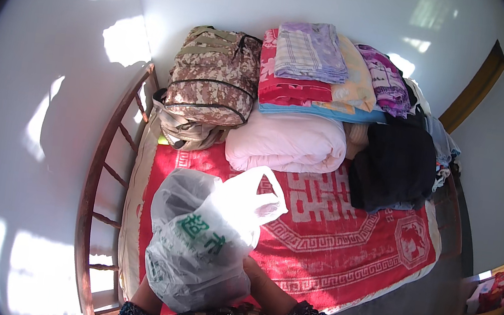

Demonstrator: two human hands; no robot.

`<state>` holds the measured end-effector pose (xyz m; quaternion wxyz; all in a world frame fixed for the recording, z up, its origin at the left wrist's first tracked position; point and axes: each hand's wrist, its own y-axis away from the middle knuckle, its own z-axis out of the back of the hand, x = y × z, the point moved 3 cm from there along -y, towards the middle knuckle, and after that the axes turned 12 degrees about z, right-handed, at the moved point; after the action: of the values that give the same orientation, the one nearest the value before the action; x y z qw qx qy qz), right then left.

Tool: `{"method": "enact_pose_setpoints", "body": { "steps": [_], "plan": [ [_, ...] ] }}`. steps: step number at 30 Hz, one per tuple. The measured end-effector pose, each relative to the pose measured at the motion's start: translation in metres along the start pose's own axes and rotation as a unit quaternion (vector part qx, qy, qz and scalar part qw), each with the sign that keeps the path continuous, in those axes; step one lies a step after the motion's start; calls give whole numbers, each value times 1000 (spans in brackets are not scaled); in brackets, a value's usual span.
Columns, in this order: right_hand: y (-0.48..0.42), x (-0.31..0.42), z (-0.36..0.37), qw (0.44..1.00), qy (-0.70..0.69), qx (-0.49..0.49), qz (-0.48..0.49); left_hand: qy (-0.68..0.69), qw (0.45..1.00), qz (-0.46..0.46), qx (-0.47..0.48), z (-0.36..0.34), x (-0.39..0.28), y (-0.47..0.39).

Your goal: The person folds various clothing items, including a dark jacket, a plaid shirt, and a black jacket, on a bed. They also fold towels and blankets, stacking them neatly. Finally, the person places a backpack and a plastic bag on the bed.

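Note:
A translucent white plastic carrier bag (203,246) with green writing is in front of my body, above the near part of the bed. Its loop handles (271,193) stick up at the upper right, bright in the sunlight. My right hand (260,279) grips the bag's right side, with the thumb showing against the plastic. At the bag's lower left my left hand (147,298) shows only near the wrist; its fingers are hidden behind the bag. What the bag contains cannot be made out. Beneath it lies a red bedspread (314,269) with a pale woven pattern.
Along the wall sit a camouflage backpack (215,72), a folded pink quilt (287,140), stacked folded bedding (312,54) and dark clothing (395,165). A wooden bed rail (91,194) borders the left side. Grey floor (409,295) shows at the right.

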<state>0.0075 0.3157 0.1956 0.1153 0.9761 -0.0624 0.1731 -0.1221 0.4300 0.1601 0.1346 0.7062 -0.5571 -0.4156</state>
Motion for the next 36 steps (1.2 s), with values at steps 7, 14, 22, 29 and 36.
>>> {"method": "enact_pose_setpoints", "body": {
  "steps": [7, 14, 22, 29, 36],
  "plan": [
    [-54, 172, -55, 980, -55, 162, 99, -28, 995, -59, -73, 25, -39, 9],
    [-232, 410, -118, 875, 163, 281, 359, 18, 960, -136, -244, 109, -45, 27],
    [-286, 455, -37, 253, 647, -284, 661, 12, 911, -68, -407, 234, -6, 55],
    [-340, 378, -72, 199, 835, -191, 475, -19, 902, -71, -426, 237, 12, 58],
    [-401, 413, 11, 295, 900, -189, 259, -54, 884, -4, -464, 240, 31, 56]
  ]
}}
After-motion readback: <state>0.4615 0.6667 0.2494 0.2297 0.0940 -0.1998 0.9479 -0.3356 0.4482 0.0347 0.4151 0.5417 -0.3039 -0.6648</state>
